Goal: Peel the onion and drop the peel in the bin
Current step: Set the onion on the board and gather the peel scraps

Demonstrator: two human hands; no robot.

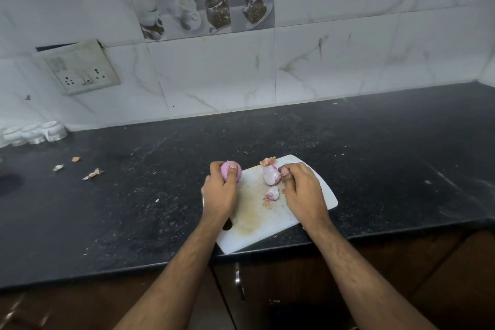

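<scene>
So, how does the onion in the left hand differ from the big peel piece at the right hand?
The onion is a round, smooth, whole bulb; the big peel piece is a thin, curved, torn shell. The left hand holds the onion up, off the cutting board, while the peel piece lies on the board against the fingertips of the right hand. Both are pale purple.
</scene>
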